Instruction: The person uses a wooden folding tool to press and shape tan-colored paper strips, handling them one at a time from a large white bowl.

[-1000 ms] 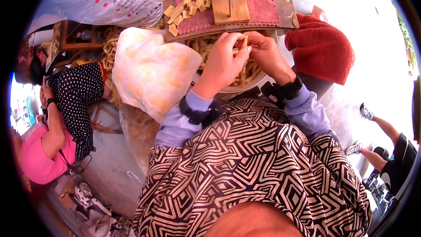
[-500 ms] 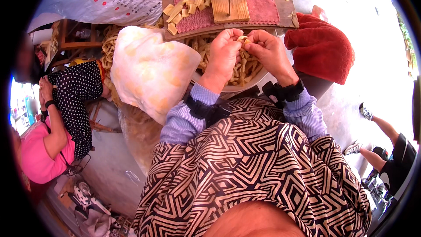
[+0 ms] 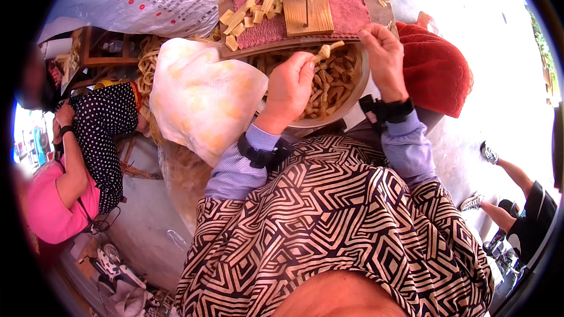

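Note:
My left hand [image 3: 292, 85] pinches a pale yellow knotted strip [image 3: 322, 53], like bean curd skin, whose free end points up and right. Below it is a round white bowl [image 3: 322, 121] full of knotted strips [image 3: 333, 79]. My right hand [image 3: 385, 56] is apart from the strip, over the bowl's right side by the board's corner. Its thumb and fingertips are drawn together; whether anything is between them is hidden. Beyond the bowl lies a wooden board [image 3: 229, 51] with a pink cloth [image 3: 351, 9], a wooden block with a slot [image 3: 320, 14] and several short cut pieces [image 3: 249, 14].
A white cloth with yellow patches [image 3: 205, 97] covers the left side, beside a heap of long strips [image 3: 147, 64]. A dark red towel [image 3: 435, 70] hangs at the right. A big printed sack [image 3: 158, 0] lies far left. A person in pink [image 3: 61, 194] sits left; another person's legs [image 3: 511, 182] show right.
My hands have moved apart: the right went up and right, off the strip, and the left lowered slightly with the knotted strip still in it. More of the bowl shows.

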{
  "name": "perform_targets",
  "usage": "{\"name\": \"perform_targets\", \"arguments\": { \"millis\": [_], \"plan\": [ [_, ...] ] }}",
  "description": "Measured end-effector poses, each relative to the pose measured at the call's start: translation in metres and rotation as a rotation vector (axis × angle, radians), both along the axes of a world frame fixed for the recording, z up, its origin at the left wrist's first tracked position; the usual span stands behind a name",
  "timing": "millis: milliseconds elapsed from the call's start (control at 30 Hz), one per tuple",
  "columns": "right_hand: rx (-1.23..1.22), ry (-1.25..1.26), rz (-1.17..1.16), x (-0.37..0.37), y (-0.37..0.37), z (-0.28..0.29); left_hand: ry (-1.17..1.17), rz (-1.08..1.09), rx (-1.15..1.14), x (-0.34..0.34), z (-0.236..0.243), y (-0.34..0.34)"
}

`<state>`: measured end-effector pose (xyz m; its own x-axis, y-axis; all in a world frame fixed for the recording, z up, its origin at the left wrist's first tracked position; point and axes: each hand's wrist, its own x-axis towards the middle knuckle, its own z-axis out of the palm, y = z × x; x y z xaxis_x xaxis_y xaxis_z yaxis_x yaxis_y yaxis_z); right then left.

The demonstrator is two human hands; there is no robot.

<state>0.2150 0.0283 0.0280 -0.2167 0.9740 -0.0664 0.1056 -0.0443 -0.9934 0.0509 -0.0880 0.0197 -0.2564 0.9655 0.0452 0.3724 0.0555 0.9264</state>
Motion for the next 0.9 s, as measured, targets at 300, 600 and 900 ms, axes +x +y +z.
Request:
{"name": "perform_targets", "arguments": {
  "millis": [300, 600, 900],
  "plan": [
    [0.296, -0.380, 0.631, 0.010, 0.003, 0.035, 0.187, -0.121, 0.072, -0.007, 0.022, 0.008],
    [0.196, -0.194, 0.495, 0.021, 0.009, 0.029, -0.944, -0.331, -0.394, -0.023, 0.030, 0.003],
    [0.943, -0.327, 0.690, -0.011, -0.052, 0.034, -1.716, 0.009, -0.248, -0.003, -0.002, 0.024]
  ]
}}
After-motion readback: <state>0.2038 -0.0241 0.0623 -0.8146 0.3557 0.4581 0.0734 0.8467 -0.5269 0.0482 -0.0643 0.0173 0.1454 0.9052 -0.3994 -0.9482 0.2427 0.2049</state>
